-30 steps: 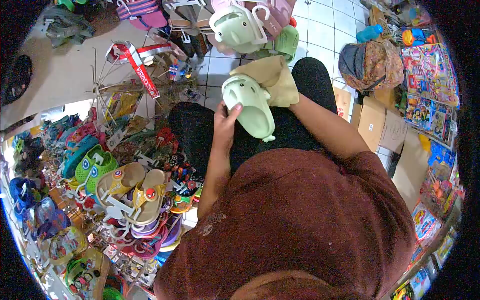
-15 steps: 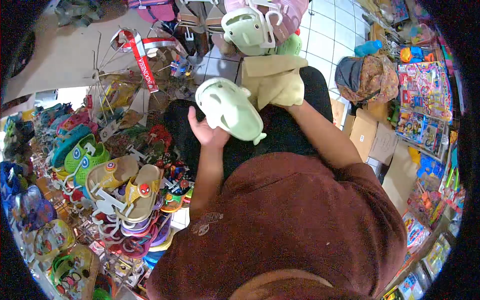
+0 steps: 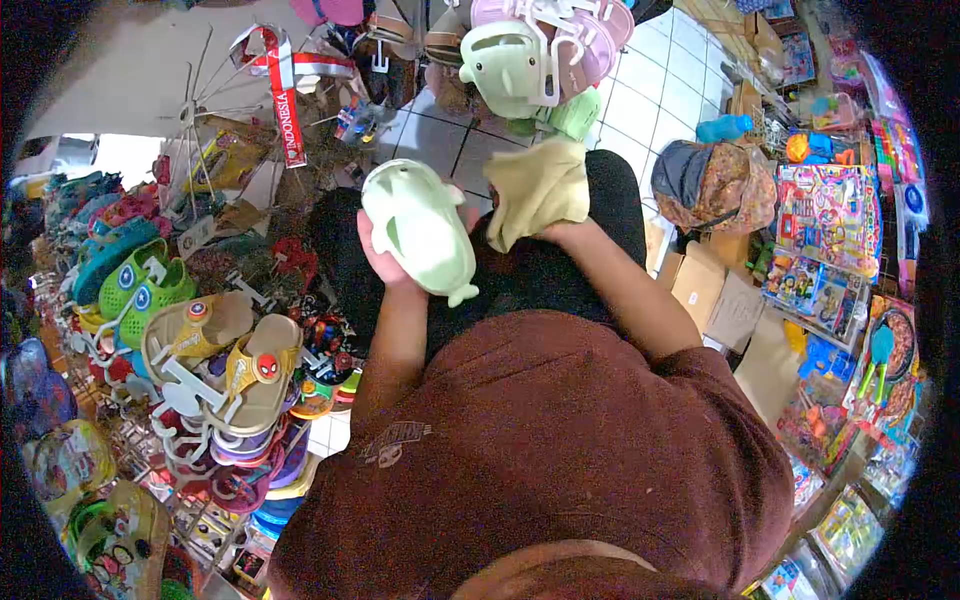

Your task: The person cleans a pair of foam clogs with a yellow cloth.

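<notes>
A pale green child's slipper [image 3: 428, 232] with a small tail at its heel rests in my left hand [image 3: 384, 258], sole side away from me. My left fingers wrap around its sides, the tips showing on the far edge. To the right of it, my right hand [image 3: 556, 231] grips a beige cloth [image 3: 545, 190], which drapes over and hides most of the fingers. Cloth and slipper are apart, both above my dark-trousered lap. Beyond them, matching green slippers [image 3: 505, 70] lie with pink ones [image 3: 598, 40] on white hangers.
Piled sandals on hangers, including a tan pair [image 3: 222, 355] and green clogs [image 3: 148, 290], crowd my left. A wire rack with a red-and-white ribbon [image 3: 284, 100] stands beyond. On the right are a patterned backpack [image 3: 715, 188], an open cardboard box [image 3: 695, 280] and packaged toys [image 3: 828, 215].
My left hand has turned the slipper more upright and wrapped its fingers around it, shifting slightly left. The cloth in my right hand has been lifted and spread. The view has shifted a little.
</notes>
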The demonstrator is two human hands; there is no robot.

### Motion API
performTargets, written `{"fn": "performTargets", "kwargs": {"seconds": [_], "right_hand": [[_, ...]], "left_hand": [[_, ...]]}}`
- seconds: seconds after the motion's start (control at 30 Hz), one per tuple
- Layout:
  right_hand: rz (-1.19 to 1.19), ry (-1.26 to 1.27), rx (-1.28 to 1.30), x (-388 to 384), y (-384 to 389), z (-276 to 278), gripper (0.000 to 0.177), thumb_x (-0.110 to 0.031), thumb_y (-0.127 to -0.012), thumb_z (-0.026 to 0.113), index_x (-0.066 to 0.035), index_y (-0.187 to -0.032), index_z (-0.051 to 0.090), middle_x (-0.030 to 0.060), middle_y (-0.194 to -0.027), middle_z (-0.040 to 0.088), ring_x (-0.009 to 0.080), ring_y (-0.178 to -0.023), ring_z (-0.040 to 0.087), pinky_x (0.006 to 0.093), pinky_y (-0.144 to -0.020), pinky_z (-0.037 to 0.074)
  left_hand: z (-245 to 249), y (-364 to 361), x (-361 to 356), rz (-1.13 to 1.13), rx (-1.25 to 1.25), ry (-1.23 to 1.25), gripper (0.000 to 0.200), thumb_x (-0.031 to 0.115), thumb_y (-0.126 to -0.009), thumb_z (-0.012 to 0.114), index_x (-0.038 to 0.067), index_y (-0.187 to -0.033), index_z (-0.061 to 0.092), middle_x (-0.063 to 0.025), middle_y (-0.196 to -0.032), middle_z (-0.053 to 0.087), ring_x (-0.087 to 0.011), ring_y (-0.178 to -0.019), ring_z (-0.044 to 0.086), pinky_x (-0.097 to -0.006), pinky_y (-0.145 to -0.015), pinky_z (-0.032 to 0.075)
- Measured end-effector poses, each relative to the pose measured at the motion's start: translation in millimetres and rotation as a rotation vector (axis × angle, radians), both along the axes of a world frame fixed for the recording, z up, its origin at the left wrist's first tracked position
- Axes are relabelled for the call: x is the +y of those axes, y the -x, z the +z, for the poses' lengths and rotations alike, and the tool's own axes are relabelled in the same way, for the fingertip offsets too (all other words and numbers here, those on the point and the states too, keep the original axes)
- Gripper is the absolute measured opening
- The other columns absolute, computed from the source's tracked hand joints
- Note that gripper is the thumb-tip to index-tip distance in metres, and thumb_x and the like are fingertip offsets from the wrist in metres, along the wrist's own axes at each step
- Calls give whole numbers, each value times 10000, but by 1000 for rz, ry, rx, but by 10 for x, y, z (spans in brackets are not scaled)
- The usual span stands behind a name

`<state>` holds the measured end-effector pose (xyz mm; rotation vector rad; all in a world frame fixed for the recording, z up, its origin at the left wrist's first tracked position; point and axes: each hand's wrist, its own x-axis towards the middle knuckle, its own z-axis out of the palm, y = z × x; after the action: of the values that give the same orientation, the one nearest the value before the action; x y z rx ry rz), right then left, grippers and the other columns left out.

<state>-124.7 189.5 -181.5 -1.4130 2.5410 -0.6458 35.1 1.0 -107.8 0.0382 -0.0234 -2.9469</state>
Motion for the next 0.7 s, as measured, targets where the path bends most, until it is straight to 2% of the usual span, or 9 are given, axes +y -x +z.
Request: {"fn": "performTargets", "kwargs": {"seconds": [0.17,0.27,0.37,0.43,0.47,0.5,0.57,0.67,0.7], "right_hand": [[101,79,-264,52,-135,49,555,-454,-917,492,-158,-1382,434,89,-1392,461,258,-1294,418,398,-1106,307],[123,137,-318,66,-86,9,570,-417,-915,528,-159,-1408,404,89,-1420,435,255,-1323,386,387,-1128,280],[101,198,-187,26,24,266,590,-370,-910,563,-151,-1427,381,94,-1435,419,254,-1339,366,374,-1143,262],[99,250,-102,28,35,708,594,-328,-905,574,-128,-1428,376,111,-1425,425,257,-1331,373,375,-1139,269],[127,302,-101,-28,-5,797,600,-322,-899,578,-117,-1426,377,118,-1424,425,259,-1329,376,379,-1136,272],[156,353,-99,-83,-45,887,607,-317,-894,583,-106,-1425,378,124,-1424,426,261,-1328,379,383,-1133,274],[225,453,-125,-247,-156,911,634,-334,-875,597,-90,-1421,386,130,-1432,423,265,-1333,379,385,-1128,273],[275,580,-137,-369,-330,963,676,-359,-846,617,-66,-1416,399,138,-1445,417,271,-1341,379,389,-1122,271],[182,560,-338,-419,-399,966,694,-345,-834,633,-53,-1416,392,146,-1447,415,273,-1343,377,391,-1120,273]], "left_hand": [[-86,-47,-68,44,-38,38,800,648,-816,482,108,-1400,403,-241,-1365,453,-443,-1192,474,-589,-970,407],[-66,-21,-72,50,-49,87,766,638,-819,463,108,-1371,441,-241,-1328,488,-431,-1142,519,-579,-927,441],[38,12,-30,160,-196,159,723,589,-830,436,99,-1361,451,-210,-1312,519,-405,-1139,541,-558,-926,457],[84,15,5,236,-283,259,692,548,-840,411,85,-1352,459,-188,-1289,547,-381,-1137,557,-529,-941,463],[61,26,28,275,-395,275,673,514,-847,384,58,-1334,471,-174,-1247,581,-341,-1120,580,-474,-956,472],[35,-2,52,270,-414,298,622,453,-860,401,46,-1325,476,-165,-1237,590,-327,-1123,581,-447,-972,464],[-211,-61,104,174,-563,535,645,475,-890,401,38,-1363,427,-171,-1272,563,-326,-1177,544,-454,-991,449],[-167,-23,171,40,-537,491,568,412,-902,439,32,-1322,476,-132,-1240,595,-285,-1124,588,-417,-998,440],[-89,-6,200,38,-584,537,578,422,-906,440,36,-1336,462,-127,-1254,586,-277,-1138,580,-411,-1001,439]]}}
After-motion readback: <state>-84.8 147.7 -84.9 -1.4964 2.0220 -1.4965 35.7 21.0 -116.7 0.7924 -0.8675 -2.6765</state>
